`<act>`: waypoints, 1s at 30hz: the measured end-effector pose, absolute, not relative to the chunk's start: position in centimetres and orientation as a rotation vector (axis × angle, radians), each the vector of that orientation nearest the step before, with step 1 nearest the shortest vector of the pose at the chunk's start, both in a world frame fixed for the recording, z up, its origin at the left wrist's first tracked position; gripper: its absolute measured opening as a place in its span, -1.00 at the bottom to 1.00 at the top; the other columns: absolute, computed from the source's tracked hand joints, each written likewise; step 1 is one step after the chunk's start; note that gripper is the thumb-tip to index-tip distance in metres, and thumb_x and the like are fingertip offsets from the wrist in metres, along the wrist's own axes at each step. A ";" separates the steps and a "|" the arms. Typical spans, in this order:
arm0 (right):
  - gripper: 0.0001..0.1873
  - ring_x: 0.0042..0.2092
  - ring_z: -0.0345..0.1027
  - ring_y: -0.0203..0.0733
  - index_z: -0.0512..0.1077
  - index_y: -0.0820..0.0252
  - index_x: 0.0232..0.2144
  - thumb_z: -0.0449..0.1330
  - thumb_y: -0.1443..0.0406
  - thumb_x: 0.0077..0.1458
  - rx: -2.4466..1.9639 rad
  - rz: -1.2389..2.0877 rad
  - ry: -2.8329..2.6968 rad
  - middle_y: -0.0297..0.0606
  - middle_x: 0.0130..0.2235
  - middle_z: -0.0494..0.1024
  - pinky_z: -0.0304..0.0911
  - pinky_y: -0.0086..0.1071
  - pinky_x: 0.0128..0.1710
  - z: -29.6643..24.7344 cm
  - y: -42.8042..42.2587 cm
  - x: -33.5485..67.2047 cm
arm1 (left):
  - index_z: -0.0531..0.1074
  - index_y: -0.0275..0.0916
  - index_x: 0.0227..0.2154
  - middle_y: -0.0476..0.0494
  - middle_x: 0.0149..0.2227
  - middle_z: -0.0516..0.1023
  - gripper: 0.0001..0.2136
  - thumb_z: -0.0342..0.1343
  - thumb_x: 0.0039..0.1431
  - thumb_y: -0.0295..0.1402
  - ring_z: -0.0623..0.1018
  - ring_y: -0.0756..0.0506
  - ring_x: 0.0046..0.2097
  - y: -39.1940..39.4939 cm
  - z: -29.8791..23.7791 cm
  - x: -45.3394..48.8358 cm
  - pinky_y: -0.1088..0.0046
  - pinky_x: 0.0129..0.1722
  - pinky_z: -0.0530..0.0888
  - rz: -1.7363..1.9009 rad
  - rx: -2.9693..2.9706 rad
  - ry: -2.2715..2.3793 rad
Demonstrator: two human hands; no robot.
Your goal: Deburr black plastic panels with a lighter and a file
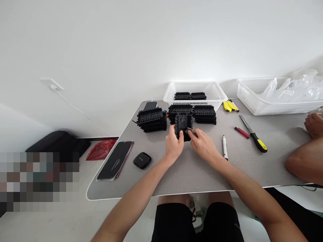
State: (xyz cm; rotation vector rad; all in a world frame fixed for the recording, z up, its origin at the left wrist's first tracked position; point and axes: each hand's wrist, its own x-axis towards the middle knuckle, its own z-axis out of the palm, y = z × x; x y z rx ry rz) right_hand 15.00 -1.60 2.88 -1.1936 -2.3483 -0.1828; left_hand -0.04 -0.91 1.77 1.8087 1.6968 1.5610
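At the centre of the frame, both hands meet on a black ridged part [183,123] resting on the grey table [191,171]; the left hand [174,144] is curled closed around its near left side; the right hand [204,144] pinches its near right corner with thumb and fingertips; stacks of similar black parts [152,119] sit just behind, before a white basket [217,92]; a marker pen [224,148] lies right of centre; another person's arm [302,158] rests at the right edge.

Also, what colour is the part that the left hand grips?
The part is black; the head view shows it best.
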 end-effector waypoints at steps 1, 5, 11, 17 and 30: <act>-0.60 -0.17 0.32 -0.05 0.38 0.31 0.04 -0.03 0.47 0.18 -1.173 -0.152 -2.394 -0.02 -0.16 0.42 0.32 -0.25 -0.26 2.8 -1.8 14.8 | 0.31 -0.22 -0.10 -0.15 -0.33 0.52 -0.75 0.03 0.22 -0.24 0.52 -0.14 -0.35 -0.8 1.8 -0.1 0.41 -0.35 0.38 1.600 1.772 1.694; -0.68 -0.28 0.34 -0.16 0.50 0.23 -0.16 0.02 0.45 0.13 -1.115 0.057 -2.366 -0.11 -0.22 0.45 0.29 -0.32 -0.35 2.4 -2.3 14.9 | 0.33 -0.21 -0.18 -0.12 -0.35 0.49 -0.77 0.11 0.16 -0.22 0.50 -0.11 -0.38 -0.4 2.0 -0.6 0.42 -0.41 0.41 1.671 1.568 1.612; -0.64 -0.18 0.39 -0.19 0.53 0.16 -0.08 0.04 0.36 0.14 -1.084 0.495 -1.635 -0.17 -0.17 0.50 0.30 -0.31 -0.18 2.7 -0.6 16.5 | 0.29 -0.18 -0.15 -0.04 -0.36 0.39 -0.67 0.17 0.10 -0.15 0.35 0.06 -0.60 0.0 2.1 -0.8 0.53 -0.70 0.30 1.600 1.161 1.283; -0.57 -0.20 0.41 -0.19 0.50 0.08 0.01 0.18 0.20 0.07 -0.951 1.211 -1.147 -0.27 -0.13 0.58 0.31 -0.30 -0.18 2.6 0.9 16.7 | 0.29 -0.18 -0.17 0.04 -0.44 0.36 -0.61 0.25 0.01 -0.15 0.32 0.10 -0.65 -0.2 1.8 0.3 0.59 -0.77 0.25 1.354 1.086 1.029; -0.53 -0.27 0.42 -0.23 0.52 0.01 -0.01 0.29 0.16 -0.04 -0.816 1.550 -0.992 -0.32 -0.15 0.61 0.31 -0.35 -0.25 2.3 0.1 15.7 | 0.28 -0.20 -0.24 0.09 -0.47 0.34 -0.63 0.27 -0.03 -0.18 0.30 0.13 -0.67 -0.4 1.9 0.6 0.61 -0.79 0.22 1.547 0.967 1.010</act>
